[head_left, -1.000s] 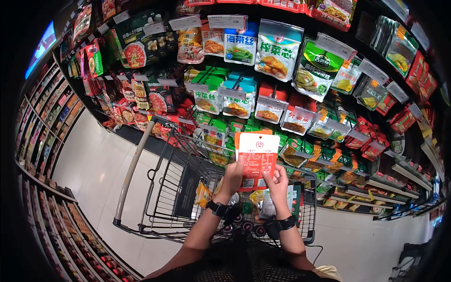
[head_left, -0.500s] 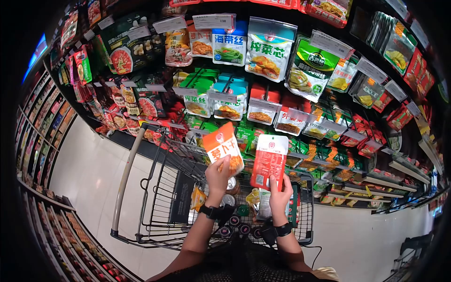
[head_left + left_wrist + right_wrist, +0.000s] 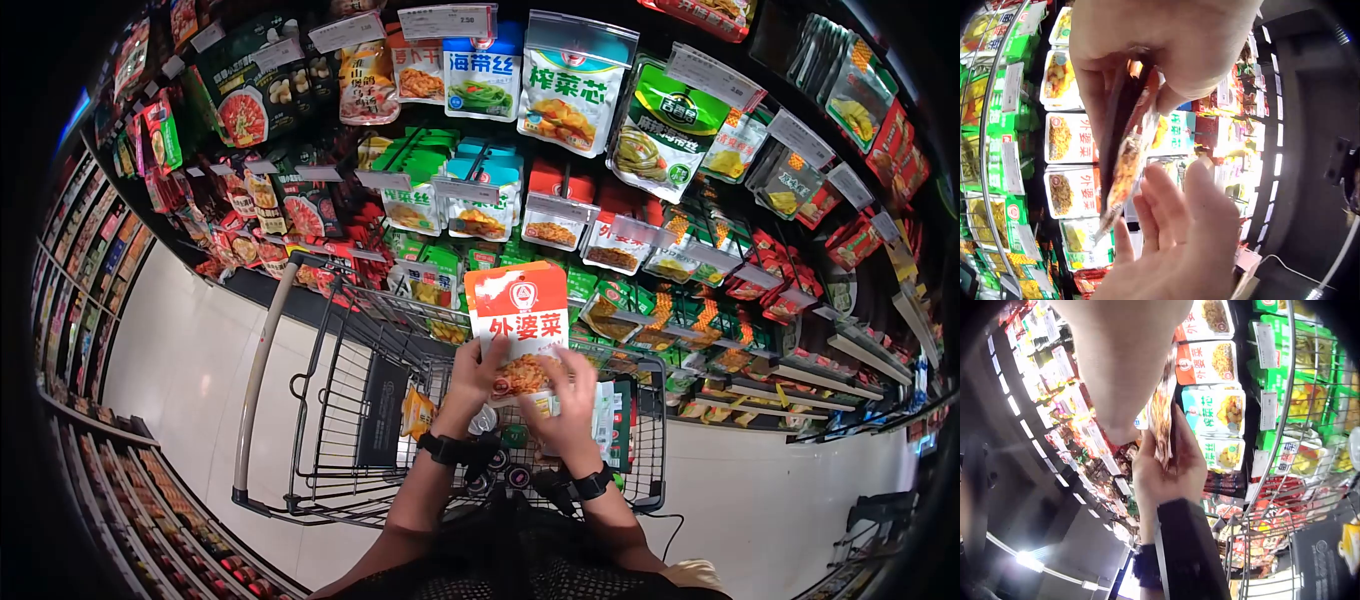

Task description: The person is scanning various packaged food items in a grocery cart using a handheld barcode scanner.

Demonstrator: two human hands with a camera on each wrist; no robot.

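Note:
I hold a red-and-white snack packet [image 3: 520, 315] upright in front of me, its printed face toward the head camera. My left hand [image 3: 478, 372] pinches its lower left side. My right hand [image 3: 562, 395] lies over its lower right corner, fingers across the front. In the left wrist view, my left hand [image 3: 1166, 44] grips what looks like two packets [image 3: 1125, 169] edge-on, with my right hand's fingers [image 3: 1166, 212] against them. The right wrist view has the packet [image 3: 1161, 419] between my right hand [image 3: 1122, 356] and left hand [image 3: 1163, 472].
A wire shopping cart [image 3: 340, 430] stands right below my hands, its grey handle [image 3: 255, 380] to the left and several packets and cans inside. Hanging snack packets [image 3: 560, 100] fill the shelf wall ahead. Pale aisle floor [image 3: 190, 340] runs off to the left.
Half a second ago each hand held its own packet, apart. Now the hands have come together on a packet showing its front. One second ago a packet's back label faced me.

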